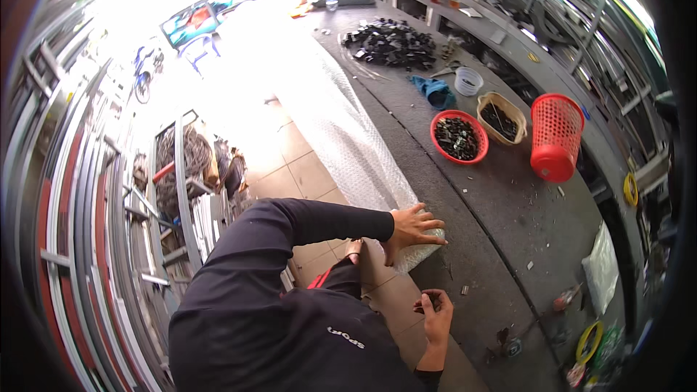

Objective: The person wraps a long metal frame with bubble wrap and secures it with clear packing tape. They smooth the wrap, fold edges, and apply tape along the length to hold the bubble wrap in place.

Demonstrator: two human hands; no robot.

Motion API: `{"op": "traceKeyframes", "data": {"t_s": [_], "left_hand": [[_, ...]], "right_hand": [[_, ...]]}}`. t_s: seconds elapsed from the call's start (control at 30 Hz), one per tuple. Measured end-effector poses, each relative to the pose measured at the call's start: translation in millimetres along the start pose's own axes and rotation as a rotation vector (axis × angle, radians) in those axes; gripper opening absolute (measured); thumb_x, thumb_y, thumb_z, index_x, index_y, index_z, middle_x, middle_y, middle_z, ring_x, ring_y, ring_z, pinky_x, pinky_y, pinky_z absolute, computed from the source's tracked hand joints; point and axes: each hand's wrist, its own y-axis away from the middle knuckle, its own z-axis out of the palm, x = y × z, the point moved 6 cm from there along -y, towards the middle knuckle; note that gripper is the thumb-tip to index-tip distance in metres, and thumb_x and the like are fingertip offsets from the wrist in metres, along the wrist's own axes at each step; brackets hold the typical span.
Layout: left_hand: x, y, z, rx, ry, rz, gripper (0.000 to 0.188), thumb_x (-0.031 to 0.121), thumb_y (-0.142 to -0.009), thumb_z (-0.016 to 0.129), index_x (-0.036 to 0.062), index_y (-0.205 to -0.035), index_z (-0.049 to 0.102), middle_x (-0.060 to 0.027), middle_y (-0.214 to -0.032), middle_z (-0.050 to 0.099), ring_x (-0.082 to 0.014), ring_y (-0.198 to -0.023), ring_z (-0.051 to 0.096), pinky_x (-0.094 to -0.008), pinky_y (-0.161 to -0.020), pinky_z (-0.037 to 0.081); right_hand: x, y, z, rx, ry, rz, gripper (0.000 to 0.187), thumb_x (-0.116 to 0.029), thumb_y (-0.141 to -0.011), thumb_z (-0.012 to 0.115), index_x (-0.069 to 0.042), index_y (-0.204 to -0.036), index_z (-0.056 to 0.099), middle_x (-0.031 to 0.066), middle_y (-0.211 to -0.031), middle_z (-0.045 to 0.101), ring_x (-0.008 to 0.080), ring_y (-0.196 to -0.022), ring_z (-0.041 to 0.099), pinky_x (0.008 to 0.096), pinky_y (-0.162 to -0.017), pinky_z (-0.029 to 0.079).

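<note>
Fingers of the left hand (415, 229) are splayed wide over the near end of the bubble wrap (348, 156), thumb toward the near side; whether they pinch it or only press down, I cannot tell. Left of the body, long metal profiles (80, 247) stand in racks, with tiled floor (294, 152) between them and the work. Bubble wrap comes next, a long strip running along the left edge of the dark table (508, 225) from the bright far end to the hand. It should be light and soft, easily bent and somewhat slick, with cells that pop under a hard squeeze. A broad, flat palm across the bunched near end looks the best hold; fingertips alone could let it slide or tear. What may lie inside that end cannot be made out. Farther along the table is a heap of dark pieces (392, 43). Just right of the left hand and nearer, the right hand (435, 312) is half curled, fingertips close to the thumb, perhaps around something small and dark; that is unclear. Beyond, rightward, come a red basin (465, 162) of small parts, a tan basket (488, 122) and a red perforated basket (556, 131).
</note>
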Motion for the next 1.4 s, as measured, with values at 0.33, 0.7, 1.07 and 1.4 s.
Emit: {"op": "traceKeyframes", "data": {"t_s": [0.33,0.7,1.07,1.4], "left_hand": [[1.8,0.9,5.6,0.085,0.022,-0.021,0.17,0.078,-0.035,0.106,0.0308,-0.181,0.033,-0.0154,-0.175,0.041,-0.0397,-0.16,0.045,-0.0692,-0.13,0.032],[-5.8,8.0,2.0,0.103,0.123,0.036,0.173,0.074,-0.045,0.107,0.0245,-0.186,0.019,-0.0239,-0.177,0.04,-0.0438,-0.155,0.05,-0.0723,-0.127,0.034],[-33.3,-18.3,27.8,0.059,-0.12,0.164,0.111,0.068,-0.069,0.099,0.0523,-0.168,0.053,-0.0225,-0.183,0.036,-0.0447,-0.163,0.044,-0.0749,-0.118,0.044],[95.2,119.6,29.4,0.279,-0.139,0.634,0.12,0.097,-0.079,0.075,0.0297,-0.175,0.05,-0.0196,-0.185,0.034,-0.048,-0.161,0.044,-0.0808,-0.12,0.041]], "right_hand": [[-72.4,-93.6,42.2,-0.034,0.44,-0.329,0.019,-0.014,-0.105,0.078,0.003,-0.105,0.07,0.0082,-0.095,0.072,0.0185,-0.091,0.068,0.0377,-0.086,0.055],[-59.9,-84.9,80.0,0.376,0.466,-0.328,0.031,-0.009,-0.089,0.084,0.0,-0.114,0.069,0.0146,-0.104,0.075,0.0246,-0.096,0.073,0.0409,-0.09,0.059],[-64.7,-58.1,286.6,1.573,0.503,-0.133,0.038,-0.009,-0.095,0.079,-0.006,-0.132,0.07,0.0187,-0.136,0.069,0.043,-0.133,0.064,0.0547,-0.118,0.05],[-9.4,-8.3,713.1,2.114,0.259,0.378,0.034,-0.009,-0.088,0.077,-0.009,-0.122,0.075,0.0157,-0.114,0.078,0.0404,-0.114,0.075,0.0533,-0.099,0.06]]}}
